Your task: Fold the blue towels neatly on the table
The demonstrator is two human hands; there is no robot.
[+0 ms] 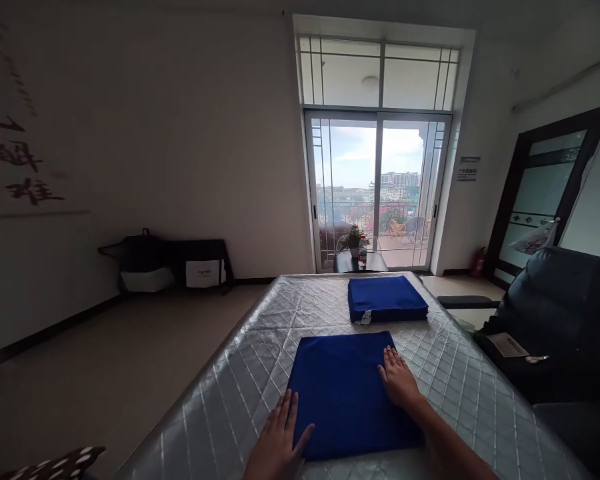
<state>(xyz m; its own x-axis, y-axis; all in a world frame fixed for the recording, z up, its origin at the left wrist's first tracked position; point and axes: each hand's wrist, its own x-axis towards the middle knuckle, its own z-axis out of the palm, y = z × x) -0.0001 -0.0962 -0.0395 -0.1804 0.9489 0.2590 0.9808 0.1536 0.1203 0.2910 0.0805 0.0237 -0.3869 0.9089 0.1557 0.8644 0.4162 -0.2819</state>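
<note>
both hands flat, fingers spread, gripping nothing: left hand [279,437] and right hand [397,380] press the folded royal-blue cloth [345,393] on the slick quilted silver table cover [260,373]. risk: cloth could slide, fold skewing.

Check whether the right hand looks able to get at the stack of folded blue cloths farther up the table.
Probably yes. The right hand lies flat on the near blue cloth, and only bare quilted table separates it from the stack. Nothing blocks the path, though it may need a lean forward.
</note>
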